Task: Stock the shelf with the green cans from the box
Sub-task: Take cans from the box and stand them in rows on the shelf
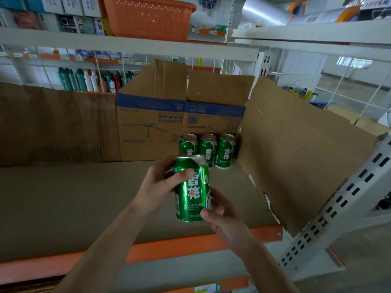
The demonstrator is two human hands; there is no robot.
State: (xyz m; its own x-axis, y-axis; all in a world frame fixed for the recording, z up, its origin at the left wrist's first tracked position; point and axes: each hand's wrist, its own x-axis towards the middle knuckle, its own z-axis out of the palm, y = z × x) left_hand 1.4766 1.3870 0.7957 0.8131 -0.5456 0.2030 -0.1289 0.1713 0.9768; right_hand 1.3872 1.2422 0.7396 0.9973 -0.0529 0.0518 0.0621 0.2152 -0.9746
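A cardboard-lined shelf with an orange front edge carries three green cans upright in a row, just before a cardboard box.

Shiny metal cans among matt brown cardboard.
The green can in front is smooth metal with a glossy, reflecting skin, like the three cans behind it. The cardboard lining the shelf is matt and slightly rough. The basket above is orange plastic with small holes; the slotted upright is pale painted metal, matt.
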